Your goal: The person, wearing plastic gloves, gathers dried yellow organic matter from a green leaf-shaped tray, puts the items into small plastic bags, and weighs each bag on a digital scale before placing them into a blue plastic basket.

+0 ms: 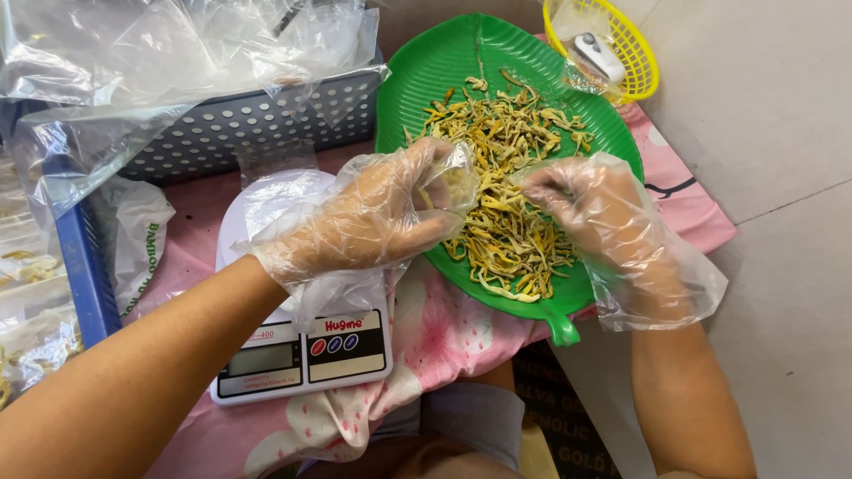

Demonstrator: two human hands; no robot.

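A heap of dried strips [510,191], thin, curled and yellow-orange, lies loose on one glossy green plastic tray [417,98] shaped like a leaf, with a raised midrib and a short stem handle at its six o'clock end. The tray sits toward the one o'clock part of the view, on the surface.

Two hands work at the heap, each in a thin, crinkled, see-through plastic glove. The left hand [377,217] is at the heap's nine o'clock edge, its fingers bunched together on a small pinch of strips. The right hand [603,217] is at the three o'clock edge, its fingers drawn together and touching the strips; whether they grip any cannot be told.

Under the left hand stands one white digital scale [302,355], its round pan covered by a clear plastic film. Tray and scale rest on a pink cloth [444,333] printed with white and pink flowers. At twelve o'clock from the scale is one grey perforated plastic basket [257,120] holding crumpled clear plastic bags [177,44]. At the tray's one o'clock corner sits one small yellow mesh basket [635,53] with a white object inside. A blue crate edge [84,257] runs along nine o'clock.
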